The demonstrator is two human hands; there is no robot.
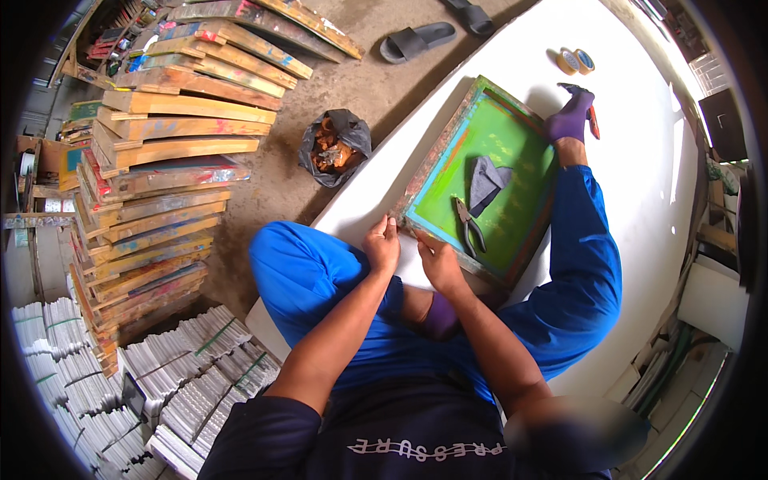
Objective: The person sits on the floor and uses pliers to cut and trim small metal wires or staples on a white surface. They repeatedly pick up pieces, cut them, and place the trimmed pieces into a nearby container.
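We examined the head view, supplied by the left of two fisheye cameras worn side by side on the person's head. We find it set above the dark shirt (416, 400), facing steeply down and forward onto the green frame (512, 228). The picture's middle falls just off that frame's near left corner, beside the left hand (382, 246). We note the shirt, on the near side of the frame, is closer to the lens than the frame. Coverage is wide: left of the frame, the wooden frames (192, 150) bow toward the dark circular rim.
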